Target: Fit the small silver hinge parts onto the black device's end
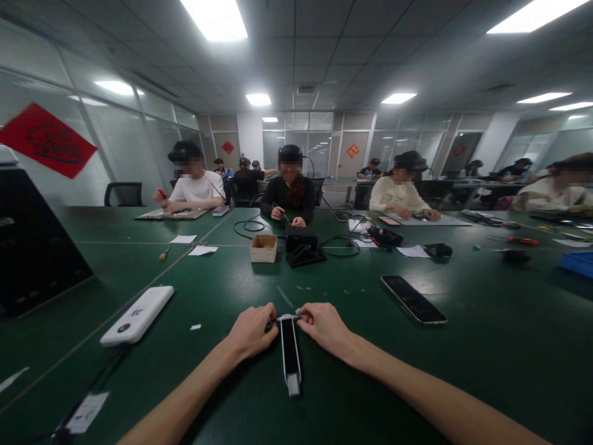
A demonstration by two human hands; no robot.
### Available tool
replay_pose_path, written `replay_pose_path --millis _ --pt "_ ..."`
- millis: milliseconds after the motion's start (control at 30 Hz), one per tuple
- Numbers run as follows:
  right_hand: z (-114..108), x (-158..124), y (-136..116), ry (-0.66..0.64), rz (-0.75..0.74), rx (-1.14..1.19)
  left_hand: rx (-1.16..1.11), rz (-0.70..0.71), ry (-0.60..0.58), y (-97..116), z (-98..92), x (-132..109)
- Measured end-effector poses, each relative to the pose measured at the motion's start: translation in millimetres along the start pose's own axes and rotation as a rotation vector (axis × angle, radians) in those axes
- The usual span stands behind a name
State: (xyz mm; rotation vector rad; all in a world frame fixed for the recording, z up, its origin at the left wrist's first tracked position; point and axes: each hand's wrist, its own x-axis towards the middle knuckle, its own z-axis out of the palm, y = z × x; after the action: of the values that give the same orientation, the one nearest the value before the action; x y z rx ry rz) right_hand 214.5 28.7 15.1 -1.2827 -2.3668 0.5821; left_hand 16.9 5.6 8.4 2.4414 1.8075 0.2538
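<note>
A long, narrow white-framed object (291, 352) with a dark middle and a pale block at its near end lies on the green table in front of me. A thin crossbar runs over its far end. My left hand (254, 329) is closed at the bar's left end, with a small dark piece by the fingertips. At the right end, my right hand (323, 324) pinches the bar between thumb and finger. The fingers partly hide both ends, and the object's exact kind cannot be made out.
A white power bank (138, 315) lies left, a phone (413, 300) right. Farther off stand a small open box (264, 249) and a black device (302, 242) with cables. A dark screen (37, 241) rises at far left. Several people sit across the table.
</note>
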Motion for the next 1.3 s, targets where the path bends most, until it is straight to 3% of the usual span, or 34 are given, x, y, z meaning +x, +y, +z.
replay_pose_path --millis 133,700,1300 --pt "-1 -2 -4 -0.029 0.045 -0.025 -0.002 0.005 0.006 0 1.6 0" --pt "-13 7 9 -0.085 -0.072 -0.017 -0.040 -0.006 -0.010 -1 -1.1 0" --pt "-11 7 15 -0.028 -0.134 -0.009 -0.080 0.055 0.004 -7 1.5 -2"
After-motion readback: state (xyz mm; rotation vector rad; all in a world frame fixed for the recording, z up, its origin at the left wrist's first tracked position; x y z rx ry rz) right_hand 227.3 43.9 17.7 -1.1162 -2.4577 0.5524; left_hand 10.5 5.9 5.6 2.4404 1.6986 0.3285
